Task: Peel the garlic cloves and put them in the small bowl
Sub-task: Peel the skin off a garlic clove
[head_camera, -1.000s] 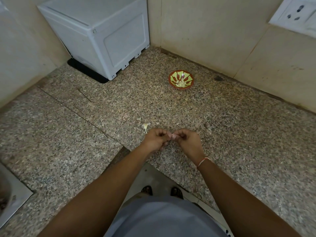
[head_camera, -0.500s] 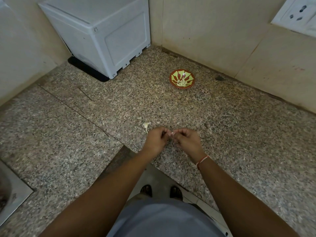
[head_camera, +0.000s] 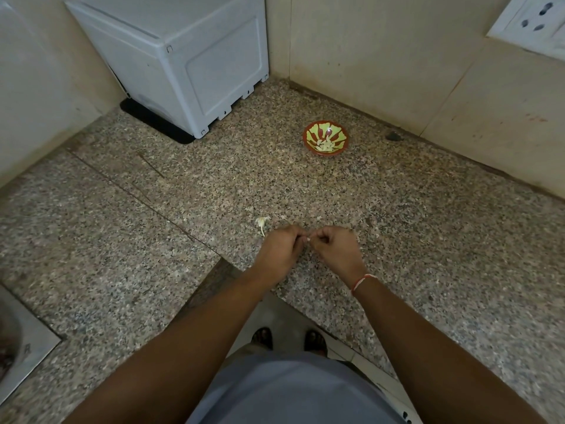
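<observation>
my fingers (head_camera: 301,237) of both hands pinched one garlic clove (head_camera: 308,239); best to peel slowly, over the table (head_camera: 428,240), gripping firmly.

1. The bench (head_camera: 397,240) is speckled granite, grey-brown with black and pale flecks.
2. The small bowl (head_camera: 325,141) has a red-brown rim and a yellow-green inside with red streaks.
3. The peeled cloves (head_camera: 326,145) in it are pale cream.
4. The box (head_camera: 189,56) is plain white.
5. The wall (head_camera: 382,50) is beige.
6. The wrist thread (head_camera: 360,281) is red and white.
</observation>
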